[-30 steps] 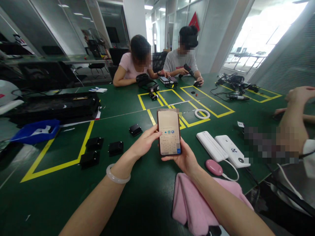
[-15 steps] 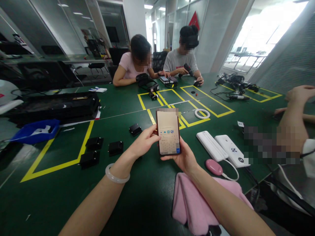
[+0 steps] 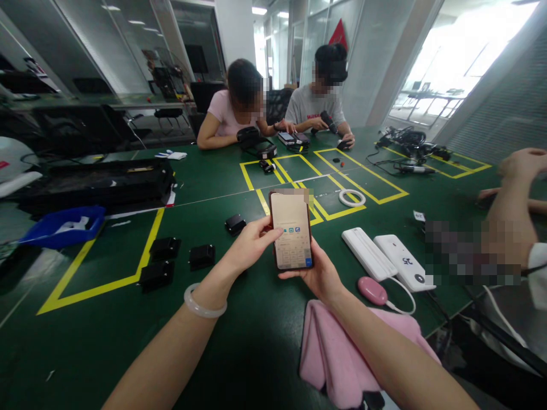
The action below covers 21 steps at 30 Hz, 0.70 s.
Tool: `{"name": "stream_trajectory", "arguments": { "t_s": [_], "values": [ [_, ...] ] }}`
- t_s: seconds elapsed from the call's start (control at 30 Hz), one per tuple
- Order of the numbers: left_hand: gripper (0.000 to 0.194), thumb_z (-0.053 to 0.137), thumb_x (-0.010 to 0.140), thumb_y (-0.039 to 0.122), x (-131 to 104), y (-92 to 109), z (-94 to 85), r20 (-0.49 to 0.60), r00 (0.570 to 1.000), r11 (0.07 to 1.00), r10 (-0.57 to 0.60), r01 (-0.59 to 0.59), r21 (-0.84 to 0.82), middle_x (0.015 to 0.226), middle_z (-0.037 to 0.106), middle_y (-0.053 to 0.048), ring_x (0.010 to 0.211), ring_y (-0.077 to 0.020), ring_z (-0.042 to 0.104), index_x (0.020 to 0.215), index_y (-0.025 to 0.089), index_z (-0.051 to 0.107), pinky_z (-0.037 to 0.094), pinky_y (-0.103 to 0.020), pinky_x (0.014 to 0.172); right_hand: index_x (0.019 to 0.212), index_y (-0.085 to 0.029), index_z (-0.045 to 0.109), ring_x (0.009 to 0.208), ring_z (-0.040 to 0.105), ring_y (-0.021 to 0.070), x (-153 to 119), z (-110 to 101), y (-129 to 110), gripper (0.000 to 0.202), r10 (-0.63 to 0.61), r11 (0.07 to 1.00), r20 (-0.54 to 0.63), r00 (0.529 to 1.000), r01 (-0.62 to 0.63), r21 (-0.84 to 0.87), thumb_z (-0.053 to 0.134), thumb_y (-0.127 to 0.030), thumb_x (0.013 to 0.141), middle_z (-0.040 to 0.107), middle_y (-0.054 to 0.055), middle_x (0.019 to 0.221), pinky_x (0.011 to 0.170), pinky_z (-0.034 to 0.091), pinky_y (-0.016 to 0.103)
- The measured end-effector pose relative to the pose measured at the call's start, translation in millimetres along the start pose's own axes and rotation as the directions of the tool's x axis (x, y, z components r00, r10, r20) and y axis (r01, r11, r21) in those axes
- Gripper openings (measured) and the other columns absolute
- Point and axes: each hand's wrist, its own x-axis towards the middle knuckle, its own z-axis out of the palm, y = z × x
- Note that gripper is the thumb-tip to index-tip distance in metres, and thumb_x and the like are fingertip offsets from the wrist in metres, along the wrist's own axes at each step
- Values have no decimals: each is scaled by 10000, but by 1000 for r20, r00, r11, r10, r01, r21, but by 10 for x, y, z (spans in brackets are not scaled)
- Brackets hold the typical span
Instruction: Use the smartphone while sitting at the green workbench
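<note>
A smartphone (image 3: 293,245) with a lit screen and dark red edges is held upright over the green table. My right hand (image 3: 320,273) grips it from the lower right, with most of its fingers hidden behind the phone. My left hand (image 3: 252,244) is at the phone's left edge, fingers partly behind it and the thumb over the screen near a row of small icons. A white bangle (image 3: 205,302) circles my left wrist. Under my right forearm lies a pink cloth (image 3: 329,353).
Black boxes (image 3: 201,257) lie left of my hands. On the right are white power banks (image 3: 368,253), a pink oval device (image 3: 371,291) and a white ring (image 3: 352,198). Two people (image 3: 233,108) sit opposite; another person's arm (image 3: 513,205) is at the right. A blue tray (image 3: 64,226) lies left.
My left thumb has moved up and slightly right across the screen, from near the keyboard to the row of icons. The right hand still holds the phone.
</note>
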Motion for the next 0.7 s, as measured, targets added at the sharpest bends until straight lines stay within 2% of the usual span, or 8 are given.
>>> {"name": "stream_trajectory", "arguments": {
  "t_s": [0.13, 0.37, 0.57, 0.7],
  "values": [
    [402, 600, 884, 440, 7, -39, 23, -59, 998, 999, -9, 11, 30, 1133, 719, -115, 1036, -291, 656, 1119, 122, 671, 493, -423, 942, 1278, -253, 570, 1023, 679, 279, -2, 0, 19, 466, -16, 1000, -22, 1000, 17, 1, 641, -459, 867, 696, 80, 1198, 672, 660, 455],
    [407, 574, 899, 453, 12, -42, 11, -70, 997, 999, -13, 15, 34, 1154, 723, -95, 1062, -293, 650, 1119, 131, 692, 485, -394, 931, 1281, -248, 568, 1052, 675, 283, -3, -2, 21, 442, -2, 1000, -19, 1000, 2, 9, 620, -446, 890, 681, 85, 1236, 691, 657, 467],
    [354, 504, 914, 442, 7, -11, 3, -105, 994, 994, -8, 19, 103, 955, 732, -56, 925, -253, 634, 904, 150, 704, 472, -342, 827, 1314, -231, 540, 1056, 678, 293, -2, -1, 15, 488, 13, 1000, -4, 1000, -13, 10, 595, -478, 897, 679, 107, 1249, 680, 656, 458],
    [328, 491, 902, 404, 12, -13, -15, -69, 997, 994, -23, 31, 109, 912, 713, -58, 951, -255, 621, 891, 144, 691, 468, -341, 827, 1329, -215, 524, 1042, 692, 305, 9, -22, 19, 523, 24, 999, 20, 1000, -25, 24, 582, -501, 895, 685, 123, 1243, 665, 654, 450]
  ]
}}
